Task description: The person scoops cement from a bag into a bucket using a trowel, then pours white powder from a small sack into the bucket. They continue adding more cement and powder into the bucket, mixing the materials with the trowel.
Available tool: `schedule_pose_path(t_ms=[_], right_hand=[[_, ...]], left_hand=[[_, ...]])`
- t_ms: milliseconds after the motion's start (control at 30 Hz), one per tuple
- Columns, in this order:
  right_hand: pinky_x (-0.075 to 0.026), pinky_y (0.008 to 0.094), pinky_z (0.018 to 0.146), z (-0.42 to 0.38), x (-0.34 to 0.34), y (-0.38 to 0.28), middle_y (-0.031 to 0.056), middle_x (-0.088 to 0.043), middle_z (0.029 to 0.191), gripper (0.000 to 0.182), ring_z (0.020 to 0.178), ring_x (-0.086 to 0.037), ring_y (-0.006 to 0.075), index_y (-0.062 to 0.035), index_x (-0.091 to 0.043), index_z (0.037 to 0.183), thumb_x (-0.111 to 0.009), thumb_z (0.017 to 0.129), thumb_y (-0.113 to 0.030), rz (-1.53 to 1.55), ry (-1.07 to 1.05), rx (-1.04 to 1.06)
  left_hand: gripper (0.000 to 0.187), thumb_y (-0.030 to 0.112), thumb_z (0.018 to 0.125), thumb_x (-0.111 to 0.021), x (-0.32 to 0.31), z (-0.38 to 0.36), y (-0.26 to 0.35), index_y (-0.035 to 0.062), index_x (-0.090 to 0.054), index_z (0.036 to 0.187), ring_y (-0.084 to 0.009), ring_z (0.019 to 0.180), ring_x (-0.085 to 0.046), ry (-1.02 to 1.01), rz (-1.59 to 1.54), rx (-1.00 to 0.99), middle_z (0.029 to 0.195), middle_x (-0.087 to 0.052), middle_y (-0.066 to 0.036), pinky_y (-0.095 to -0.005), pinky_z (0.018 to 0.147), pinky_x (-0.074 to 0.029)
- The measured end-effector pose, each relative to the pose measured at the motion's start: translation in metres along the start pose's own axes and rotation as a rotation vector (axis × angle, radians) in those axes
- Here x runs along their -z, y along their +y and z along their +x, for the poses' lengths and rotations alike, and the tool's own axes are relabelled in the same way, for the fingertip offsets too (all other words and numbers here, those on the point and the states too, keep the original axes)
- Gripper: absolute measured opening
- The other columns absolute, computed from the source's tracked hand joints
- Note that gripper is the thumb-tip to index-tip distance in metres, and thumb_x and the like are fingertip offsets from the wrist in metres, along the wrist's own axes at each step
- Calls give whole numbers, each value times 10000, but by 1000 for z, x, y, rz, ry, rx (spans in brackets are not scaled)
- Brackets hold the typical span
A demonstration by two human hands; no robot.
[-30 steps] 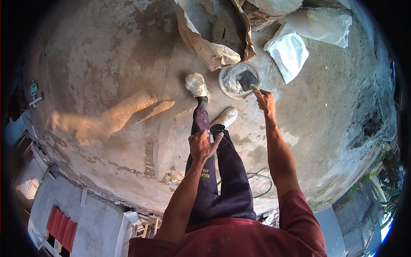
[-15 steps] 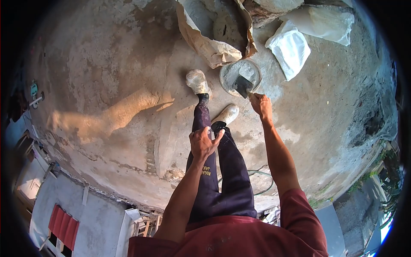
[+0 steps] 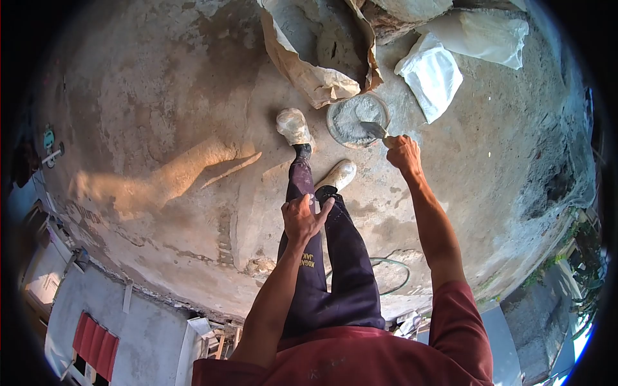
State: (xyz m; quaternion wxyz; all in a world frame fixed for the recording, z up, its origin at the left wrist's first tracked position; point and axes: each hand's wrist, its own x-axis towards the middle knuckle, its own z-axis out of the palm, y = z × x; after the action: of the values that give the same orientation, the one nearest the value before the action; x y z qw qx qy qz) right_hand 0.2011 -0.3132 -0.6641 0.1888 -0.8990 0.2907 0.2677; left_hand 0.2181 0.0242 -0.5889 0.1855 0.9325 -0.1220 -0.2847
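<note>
My right hand (image 3: 403, 154) is closed round the handle of a trowel (image 3: 375, 130). The trowel's dark blade reaches over the near right rim of a round bucket (image 3: 330, 128), its tip at the grey powder (image 3: 353, 116) inside. Fingers apart, my left hand (image 3: 304, 219) rests on my left leg around the knee and holds nothing. Just beyond the bucket stands an open brown paper sack (image 3: 308, 80) with grey powder in it, its torn edge overlapping the bucket's far rim in this view.
White plastic bags (image 3: 432, 77) lie right of the paper sack. My light-coloured, dusty shoes (image 3: 293, 126) stand on the stained concrete floor left of and below the bucket. A thin green hose (image 3: 400, 287) loops behind my legs.
My right hand has shifted slightly right and toward me with the trowel. The blade, earlier showing its broad face over the bucket, is now turned more edge-on. My left hand stays put.
</note>
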Motion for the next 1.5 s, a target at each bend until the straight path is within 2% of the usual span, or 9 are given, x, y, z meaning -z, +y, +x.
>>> schedule_pose_path(t_ms=[333, 500, 700, 833, 967, 1000, 1300, 1400, 1500], right_hand=[[-573, 473, 741, 18, 30, -15, 199, -633, 1035, 180, 853, -685, 386, -75, -747, 953, -704, 779, -68, -243, -22, 172], [-570, 482, 761, 31, 29, -20, 206, -602, 1089, 164, 923, -671, 374, -84, -748, 985, -671, 842, -66, -249, 131, 277], [-575, 470, 741, 24, 43, -40, 213, -623, 1065, 237, 865, -689, 397, -138, -755, 1049, -678, 828, -96, -127, 67, 152], [-556, 507, 746, 11, 24, -59, 258, -619, 1054, 439, 830, -684, 436, -209, -728, 1168, -607, 794, -13, 8, 123, 22], [-563, 526, 728, 3, -5, -77, 322, -559, 1160, 453, 880, -668, 474, -124, -635, 1262, -605, 820, -31, -14, 134, 52], [-559, 524, 747, -1, -9, -80, 303, -501, 1157, 303, 992, -621, 483, -9, -582, 1182, -572, 883, -54, -10, 78, 52], [-563, 500, 790, -34, -22, -68, 284, -491, 1153, 271, 1057, -572, 457, 23, -564, 1181, -530, 926, -61, -33, 0, 171], [-553, 502, 766, -48, 2, -62, 251, -523, 1112, 542, 936, -620, 433, -176, -604, 1339, -555, 836, 20, 6, 60, 37], [-534, 453, 805, -80, 51, -46, 198, -624, 991, 548, 912, -626, 361, -207, -662, 1344, -658, 827, -25, 197, 185, -61]], left_hand=[[647, 629, 854, -702, 13, 5, 8, 14, -736, 1053, -304, 884, -713, -68, 22, -4, 919, -753, -149, -436, 938, -467], [620, 607, 859, -715, 14, 4, 8, 14, -732, 1038, -302, 884, -711, -15, 26, -38, 927, -751, -149, -433, 929, -469], [603, 584, 849, -741, 11, 6, 6, 11, -729, 1035, -302, 878, -710, 9, 20, -44, 932, -750, -150, -430, 916, -472], [675, 679, 853, -662, 10, 10, 6, 31, -737, 1028, -285, 890, -705, -31, 10, -13, 944, -751, -148, -402, 940, -439], [688, 693, 848, -656, 12, 10, 7, 30, -741, 1010, -283, 873, -706, -32, 8, -8, 929, -751, -145, -400, 930, -444], [688, 693, 848, -656, 12, 10, 6, 30, -741, 1010, -283, 873, -706, -33, 8, -6, 929, -751, -145, -400, 930, -444], [664, 620, 835, -719, 12, 15, 6, -12, -729, 1042, -351, 858, -698, -18, 23, -39, 907, -740, -190, -451, 901, -484], [661, 612, 843, -714, 18, 21, 13, -15, -725, 1051, -364, 864, -698, -20, -10, -51, 929, -738, -208, -461, 894, -487], [671, 622, 849, -701, 18, 41, 16, -14, -726, 1064, -367, 880, -700, -18, 0, -66, 951, -741, -214, -469, 905, -481]])
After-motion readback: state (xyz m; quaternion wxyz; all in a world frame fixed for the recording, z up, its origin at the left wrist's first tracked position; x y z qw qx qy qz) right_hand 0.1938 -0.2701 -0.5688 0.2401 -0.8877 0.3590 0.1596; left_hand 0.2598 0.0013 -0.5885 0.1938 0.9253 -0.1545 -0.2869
